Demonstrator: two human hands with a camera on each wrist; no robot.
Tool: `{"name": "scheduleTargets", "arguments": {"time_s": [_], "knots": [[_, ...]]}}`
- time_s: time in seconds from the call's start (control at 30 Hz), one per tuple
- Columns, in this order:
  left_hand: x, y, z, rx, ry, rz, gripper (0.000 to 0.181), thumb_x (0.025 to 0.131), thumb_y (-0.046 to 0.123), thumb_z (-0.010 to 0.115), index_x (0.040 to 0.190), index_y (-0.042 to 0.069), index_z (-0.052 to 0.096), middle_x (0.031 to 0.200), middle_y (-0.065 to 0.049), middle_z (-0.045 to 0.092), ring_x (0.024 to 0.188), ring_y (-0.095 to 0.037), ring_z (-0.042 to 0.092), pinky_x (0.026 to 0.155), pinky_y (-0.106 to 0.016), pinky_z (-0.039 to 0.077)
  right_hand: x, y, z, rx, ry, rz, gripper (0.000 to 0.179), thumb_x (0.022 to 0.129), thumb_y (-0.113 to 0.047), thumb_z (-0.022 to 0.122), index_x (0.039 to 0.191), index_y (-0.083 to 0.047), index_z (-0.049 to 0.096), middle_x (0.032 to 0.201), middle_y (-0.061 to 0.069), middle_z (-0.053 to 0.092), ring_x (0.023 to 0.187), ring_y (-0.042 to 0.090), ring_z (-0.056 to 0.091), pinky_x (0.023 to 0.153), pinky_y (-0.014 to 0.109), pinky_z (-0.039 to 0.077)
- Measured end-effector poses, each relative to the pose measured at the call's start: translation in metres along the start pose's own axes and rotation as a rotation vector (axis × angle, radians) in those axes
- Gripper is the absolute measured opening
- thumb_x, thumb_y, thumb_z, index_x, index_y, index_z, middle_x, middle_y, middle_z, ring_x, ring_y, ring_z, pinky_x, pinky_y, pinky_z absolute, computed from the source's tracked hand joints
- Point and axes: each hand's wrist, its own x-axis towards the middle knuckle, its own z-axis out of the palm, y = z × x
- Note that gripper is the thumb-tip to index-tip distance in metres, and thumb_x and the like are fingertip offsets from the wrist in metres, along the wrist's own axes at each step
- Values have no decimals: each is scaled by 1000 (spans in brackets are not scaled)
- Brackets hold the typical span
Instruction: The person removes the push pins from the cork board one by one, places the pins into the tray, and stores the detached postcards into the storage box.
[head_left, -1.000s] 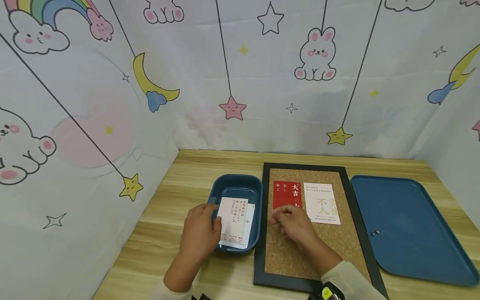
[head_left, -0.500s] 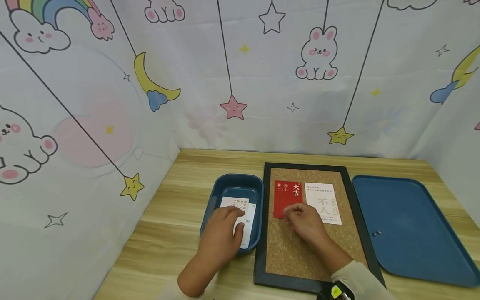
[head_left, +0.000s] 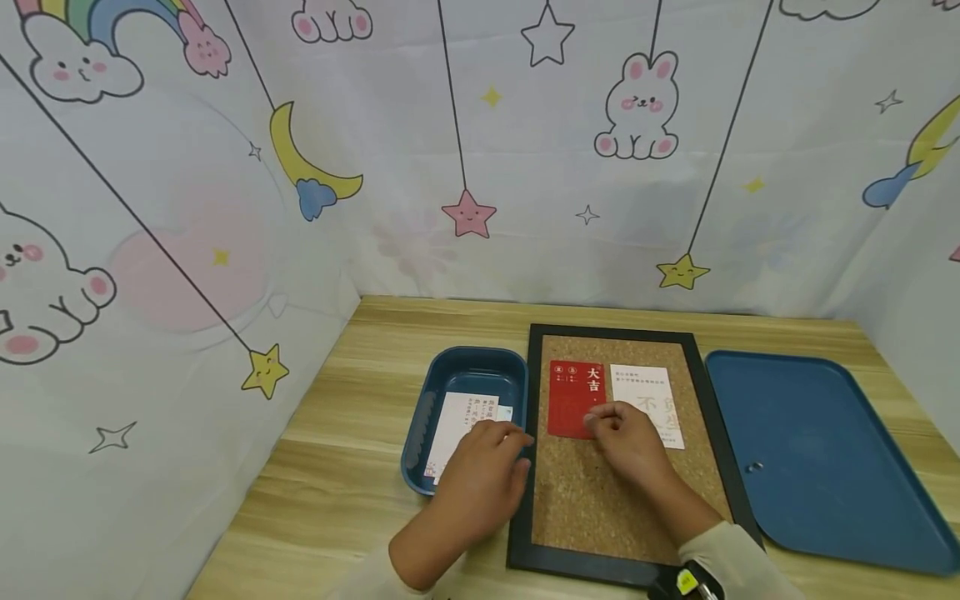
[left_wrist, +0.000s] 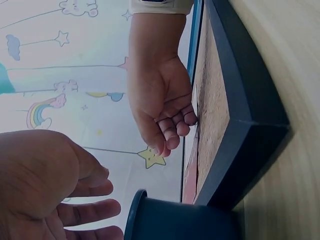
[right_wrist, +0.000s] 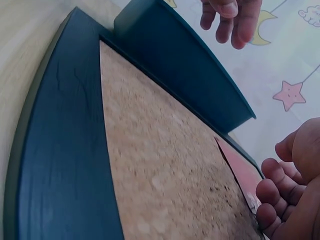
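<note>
My left hand hovers over the right side of a blue bin, fingers loosely bent and holding nothing, as the left wrist view also shows. It partly hides the white printed cards lying in the bin. My right hand is at the lower right corner of a red card on the cork board. Its fingers are curled, with thumb and forefinger tips close together; I cannot tell whether something small is between them. A white card beside the red one is partly covered by this hand.
A black frame surrounds the cork, with the bin against its left side. To the right lies a flat blue tray with a small shiny piece near its left edge. A patterned cloth hangs behind the wooden table.
My left hand has moved right across the bin, uncovering its left side. My right hand has shifted right along the red card's lower edge, from its left corner to its right corner.
</note>
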Motion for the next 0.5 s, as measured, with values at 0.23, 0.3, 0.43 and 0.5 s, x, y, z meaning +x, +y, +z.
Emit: {"name": "scheduleTargets", "arguments": {"time_s": [0.23,0.3,0.43,0.5], "knots": [[5,6,8,40,-66,17,23,92,18,73,114,14,73,114,1,69,109,-21,60,95,-37,50,2,6,-7,-70,28,-20,26,100,-24,65,113,-2,67,92,6,69,81,20,61,67,35,47],[7,8,10,43,-73,31,22,92,19,73,114,14,74,113,2,69,109,-20,60,94,-37,51,2,8,-9,-89,42,-28,26,100,-24,66,113,-2,67,92,6,69,82,21,61,67,35,47],[10,12,11,44,-114,49,22,94,21,72,115,15,74,115,2,69,110,-18,59,94,-35,51,4,12,-12,-132,67,-48,26,100,-25,67,113,-3,67,93,7,69,82,21,62,65,34,48],[13,15,11,48,-142,55,23,95,23,71,117,15,73,117,2,69,111,-18,58,94,-35,50,4,13,-14,-160,77,-53,26,99,-26,67,114,-3,67,93,8,68,81,22,62,64,34,47]]}}
